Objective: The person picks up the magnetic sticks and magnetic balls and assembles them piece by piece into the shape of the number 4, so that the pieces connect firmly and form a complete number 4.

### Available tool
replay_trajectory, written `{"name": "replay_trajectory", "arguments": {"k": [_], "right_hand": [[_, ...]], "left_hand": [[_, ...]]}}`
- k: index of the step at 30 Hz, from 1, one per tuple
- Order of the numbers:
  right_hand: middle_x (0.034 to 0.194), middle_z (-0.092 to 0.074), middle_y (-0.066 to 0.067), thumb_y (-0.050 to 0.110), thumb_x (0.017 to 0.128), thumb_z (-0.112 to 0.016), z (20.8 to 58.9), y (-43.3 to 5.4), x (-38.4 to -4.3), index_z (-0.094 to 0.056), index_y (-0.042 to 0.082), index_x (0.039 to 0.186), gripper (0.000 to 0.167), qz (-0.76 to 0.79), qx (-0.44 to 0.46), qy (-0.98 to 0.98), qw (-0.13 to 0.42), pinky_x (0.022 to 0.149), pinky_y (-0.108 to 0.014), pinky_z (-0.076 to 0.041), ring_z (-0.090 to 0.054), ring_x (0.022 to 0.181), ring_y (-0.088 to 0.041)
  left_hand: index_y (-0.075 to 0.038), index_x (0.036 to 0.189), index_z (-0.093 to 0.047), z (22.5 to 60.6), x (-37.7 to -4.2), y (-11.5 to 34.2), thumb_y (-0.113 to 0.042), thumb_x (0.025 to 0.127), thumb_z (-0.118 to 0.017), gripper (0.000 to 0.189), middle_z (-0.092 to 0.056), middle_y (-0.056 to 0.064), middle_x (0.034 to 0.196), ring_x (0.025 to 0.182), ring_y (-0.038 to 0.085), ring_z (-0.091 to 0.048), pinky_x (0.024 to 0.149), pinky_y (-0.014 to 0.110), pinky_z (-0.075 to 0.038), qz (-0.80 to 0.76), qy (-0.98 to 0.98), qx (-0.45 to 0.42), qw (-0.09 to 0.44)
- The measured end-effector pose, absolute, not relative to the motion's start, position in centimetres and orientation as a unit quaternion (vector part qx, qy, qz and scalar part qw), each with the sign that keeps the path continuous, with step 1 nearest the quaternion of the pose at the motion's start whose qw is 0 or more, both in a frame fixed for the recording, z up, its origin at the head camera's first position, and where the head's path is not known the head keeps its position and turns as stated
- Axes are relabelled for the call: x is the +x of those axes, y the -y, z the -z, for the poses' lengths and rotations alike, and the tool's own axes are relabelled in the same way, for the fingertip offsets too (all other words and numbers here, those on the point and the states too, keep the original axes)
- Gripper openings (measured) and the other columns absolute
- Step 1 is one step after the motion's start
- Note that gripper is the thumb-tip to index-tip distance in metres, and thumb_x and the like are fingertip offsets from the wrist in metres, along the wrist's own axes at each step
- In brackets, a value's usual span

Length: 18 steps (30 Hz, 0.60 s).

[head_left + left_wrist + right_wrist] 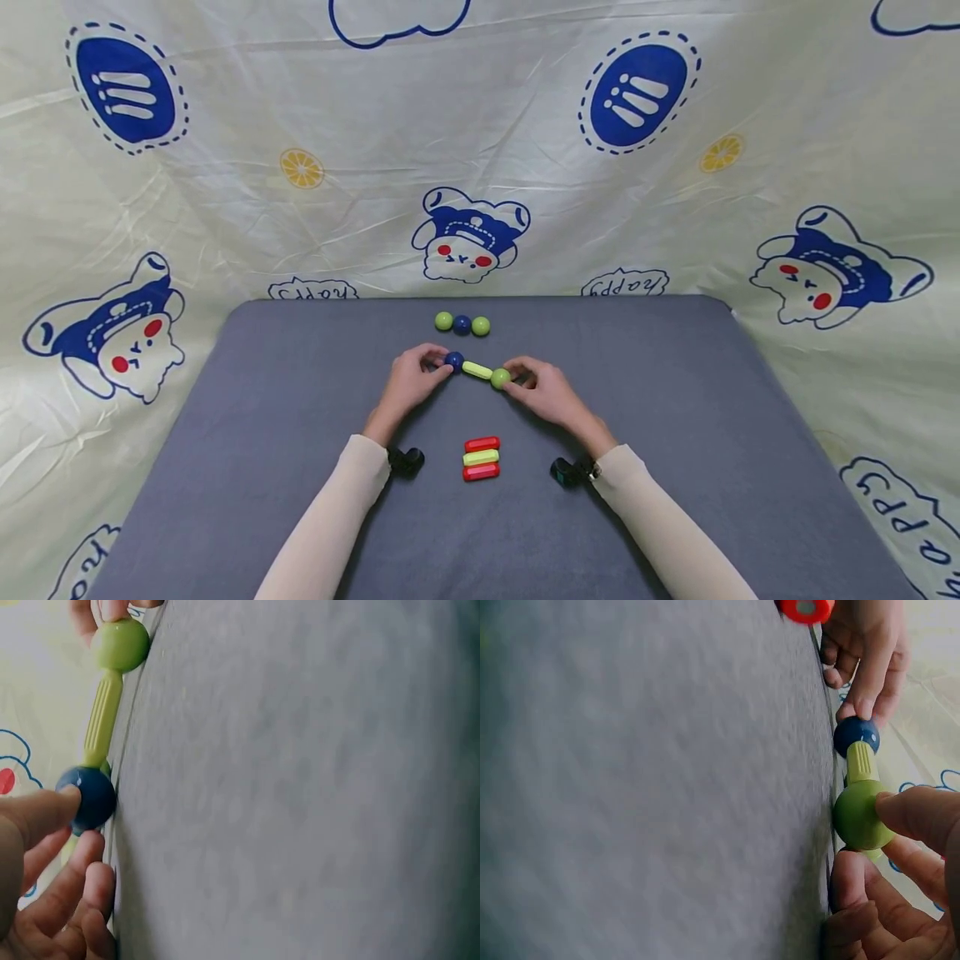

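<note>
A yellow-green ribbed rod joins a dark blue ball at its left end to a green ball at its right end. My left hand pinches the blue ball between thumb and fingers, plainly seen in the left wrist view. My right hand pinches the green ball; in the right wrist view the thumb presses on its side. The joined piece slants slightly down to the right in the head view.
Beyond the hands, a green ball, a blue ball and another green ball sit in a row. Nearer, a red rod, a yellow-green rod and a second red rod lie stacked side by side on the grey table.
</note>
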State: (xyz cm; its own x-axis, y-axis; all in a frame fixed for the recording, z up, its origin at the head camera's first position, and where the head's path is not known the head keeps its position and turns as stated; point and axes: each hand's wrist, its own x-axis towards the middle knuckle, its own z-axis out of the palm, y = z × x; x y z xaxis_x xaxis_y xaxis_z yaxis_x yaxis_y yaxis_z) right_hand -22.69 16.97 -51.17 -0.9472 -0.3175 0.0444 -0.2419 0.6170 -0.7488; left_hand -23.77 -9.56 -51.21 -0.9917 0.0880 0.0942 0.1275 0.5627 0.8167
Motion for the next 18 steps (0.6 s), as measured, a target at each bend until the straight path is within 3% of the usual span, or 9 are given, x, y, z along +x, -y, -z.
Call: {"name": "replay_trajectory", "arguments": {"k": [9, 18], "right_hand": [[0.107, -0.073, -0.007, 0.021, 0.096, -0.074, 51.0, -15.9, -21.0, -0.070, 0.010, 0.121, 0.027, 0.412, -0.147, -0.898, 0.047, 0.072, -0.031, -0.051, -0.062, 0.080, -0.012], [0.099, -0.076, -0.004, 0.021, 0.093, -0.078, 51.0, -14.0, -20.0, -0.073, 0.010, 0.114, 0.024, 0.422, -0.137, -0.895, 0.035, 0.069, -0.029, -0.051, -0.063, 0.075, -0.010]], "left_hand": [[-0.005, 0.116, -0.073, 51.2, -22.8, 9.0, -0.011, 0.092, -0.077, 0.025, -0.077, 0.012, 0.095, 0.067, 0.014, -0.056, 0.065, 0.026, -0.043, 0.485, 0.871, -0.041, 0.064], [-0.007, 0.118, -0.072, 51.3, -21.4, 8.7, -0.016, 0.093, -0.076, 0.027, -0.078, 0.010, 0.096, 0.066, 0.012, -0.053, 0.063, 0.026, -0.041, 0.500, 0.864, -0.046, 0.045]]}}
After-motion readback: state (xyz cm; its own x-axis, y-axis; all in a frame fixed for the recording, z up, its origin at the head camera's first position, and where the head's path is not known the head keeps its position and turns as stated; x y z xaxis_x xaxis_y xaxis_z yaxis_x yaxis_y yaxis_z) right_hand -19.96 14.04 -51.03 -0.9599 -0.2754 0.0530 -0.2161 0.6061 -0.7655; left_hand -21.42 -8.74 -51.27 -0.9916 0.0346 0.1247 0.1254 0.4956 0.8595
